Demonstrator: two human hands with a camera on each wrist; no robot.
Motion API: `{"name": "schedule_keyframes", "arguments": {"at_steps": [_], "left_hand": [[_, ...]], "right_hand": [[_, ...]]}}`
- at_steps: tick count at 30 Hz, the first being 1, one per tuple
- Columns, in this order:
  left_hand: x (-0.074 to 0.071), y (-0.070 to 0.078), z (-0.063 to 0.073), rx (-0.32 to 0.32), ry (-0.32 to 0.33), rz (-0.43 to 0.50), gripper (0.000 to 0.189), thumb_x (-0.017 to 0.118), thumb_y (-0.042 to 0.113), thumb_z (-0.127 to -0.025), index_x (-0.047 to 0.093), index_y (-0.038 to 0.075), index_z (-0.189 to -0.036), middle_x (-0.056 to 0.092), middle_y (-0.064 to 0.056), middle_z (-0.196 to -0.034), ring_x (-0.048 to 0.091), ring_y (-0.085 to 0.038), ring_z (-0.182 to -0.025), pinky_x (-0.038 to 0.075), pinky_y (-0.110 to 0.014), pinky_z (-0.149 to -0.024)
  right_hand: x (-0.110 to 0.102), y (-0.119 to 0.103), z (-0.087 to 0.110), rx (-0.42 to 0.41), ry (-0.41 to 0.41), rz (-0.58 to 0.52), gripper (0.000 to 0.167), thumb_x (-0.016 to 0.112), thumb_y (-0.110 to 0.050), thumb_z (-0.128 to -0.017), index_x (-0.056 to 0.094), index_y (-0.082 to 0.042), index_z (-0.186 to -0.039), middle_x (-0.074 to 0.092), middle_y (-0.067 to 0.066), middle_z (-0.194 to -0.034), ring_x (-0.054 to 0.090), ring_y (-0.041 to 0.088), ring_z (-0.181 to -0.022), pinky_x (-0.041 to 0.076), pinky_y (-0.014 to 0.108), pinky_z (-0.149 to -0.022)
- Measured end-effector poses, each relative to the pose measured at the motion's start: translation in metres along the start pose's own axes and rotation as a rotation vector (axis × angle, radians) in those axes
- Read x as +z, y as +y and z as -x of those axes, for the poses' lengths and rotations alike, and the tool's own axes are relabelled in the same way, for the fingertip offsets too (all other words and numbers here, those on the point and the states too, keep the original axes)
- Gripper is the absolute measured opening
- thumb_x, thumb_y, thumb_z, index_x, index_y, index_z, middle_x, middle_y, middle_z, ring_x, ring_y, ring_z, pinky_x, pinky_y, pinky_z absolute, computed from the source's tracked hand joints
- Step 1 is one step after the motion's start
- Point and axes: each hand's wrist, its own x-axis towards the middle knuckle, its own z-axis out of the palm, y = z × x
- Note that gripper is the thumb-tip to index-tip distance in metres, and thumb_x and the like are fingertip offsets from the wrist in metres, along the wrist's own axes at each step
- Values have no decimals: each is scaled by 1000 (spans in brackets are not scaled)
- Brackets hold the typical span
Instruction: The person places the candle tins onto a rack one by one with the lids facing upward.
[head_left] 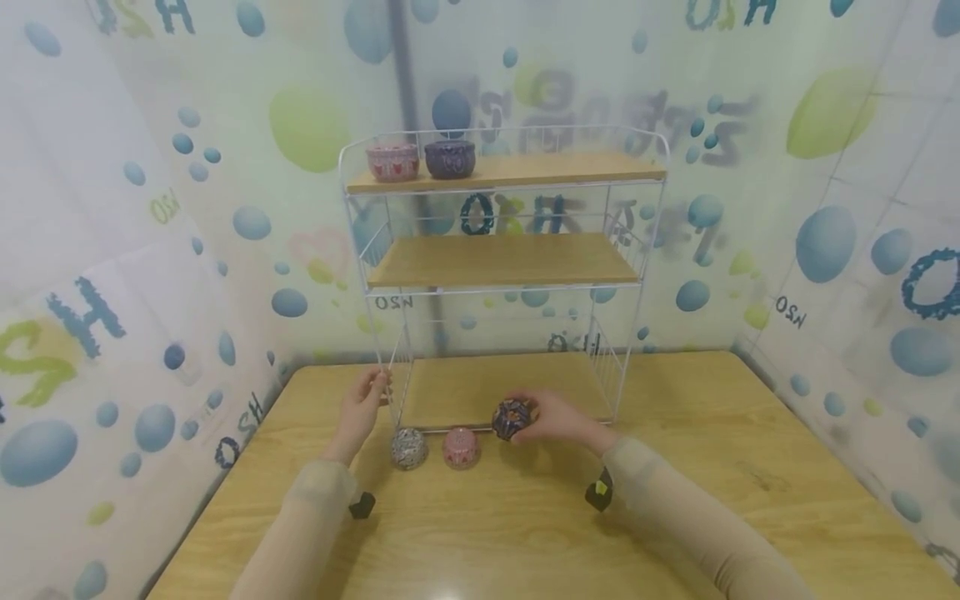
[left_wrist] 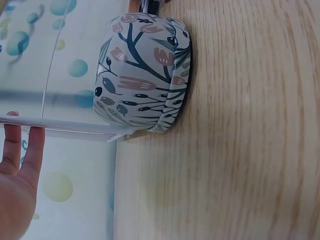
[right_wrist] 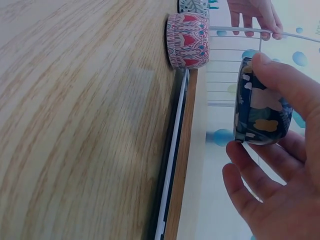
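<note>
My right hand (head_left: pixel 551 414) pinches a dark blue patterned bowl (right_wrist: pixel 262 107) between thumb and fingers. This bowl is upside down, in front of the bottom shelf's right part. At the left front of a white wire rack (head_left: pixel 358 242), my left hand (head_left: pixel 362 408) holds the upright with its fingertips. Below that hand, a white bowl with a plant pattern (left_wrist: pixel 142 75) sits rim down on the table at the rack's front corner. Between the white and dark blue bowls, a pink bowl with red motifs (right_wrist: pixel 188 41) is also rim down on the table.
On the rack's top shelf (head_left: pixel 555 169), a pink bowl (head_left: pixel 393 163) and a dark purple bowl (head_left: pixel 450 160) stand upright side by side at the left. A wooden middle shelf (head_left: pixel 502 260) lies beneath. Printed curtains surround the wooden table (head_left: pixel 480 533).
</note>
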Motion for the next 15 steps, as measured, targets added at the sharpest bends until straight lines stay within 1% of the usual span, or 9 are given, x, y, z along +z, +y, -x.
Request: {"name": "schedule_keyframes", "arguments": {"at_steps": [2,3,5,8,10,14,15], "left_hand": [[0,0,0,-1,-4,0,33,44,30,-105,54,1,-117,55,-22,-111,55,-42,-103,55,-32,-82],[0,0,0,-4,-7,-2,33,43,30,-105,54,0,-117,55,-23,-111,55,-42,-104,55,-33,-83],[0,-1,1,-5,-11,-7,33,43,29,-105,53,0,-117,54,-24,-112,55,-41,-104,55,-34,-84],[1,-1,2,-14,-7,-8,33,43,29,-105,53,0,-117,55,-23,-112,57,-36,-102,55,-36,-85],[1,0,2,-13,-5,-10,33,43,29,-105,53,0,-118,55,-21,-111,57,-33,-101,55,-37,-85],[0,1,2,-8,-3,3,33,43,28,-105,53,-1,-117,54,-23,-111,57,-35,-102,55,-35,-84],[0,1,2,-5,-3,2,33,43,28,-105,53,-1,-117,53,-23,-111,57,-34,-101,55,-34,-83]], "right_hand": [[0,-1,1,7,2,-1,73,87,-26,-68,56,-7,-131,63,6,-109,59,19,-91,54,32,-73],[0,-1,1,8,2,-4,73,87,-26,-68,56,-7,-131,63,7,-108,59,19,-90,54,32,-73],[0,-1,1,11,2,-15,73,87,-25,-68,56,-7,-131,63,7,-109,59,18,-90,54,32,-73],[0,0,1,22,8,-27,72,87,-25,-69,55,-7,-132,62,7,-111,60,20,-91,54,32,-74],[1,0,0,23,15,-42,73,86,-24,-70,54,-5,-133,62,9,-114,60,22,-95,55,32,-75],[1,2,-3,18,34,-55,75,87,-23,-70,52,-2,-134,59,13,-122,59,27,-102,55,34,-80],[2,2,-3,14,39,-59,76,87,-22,-70,52,-1,-134,59,14,-123,58,29,-104,55,35,-81]]}}
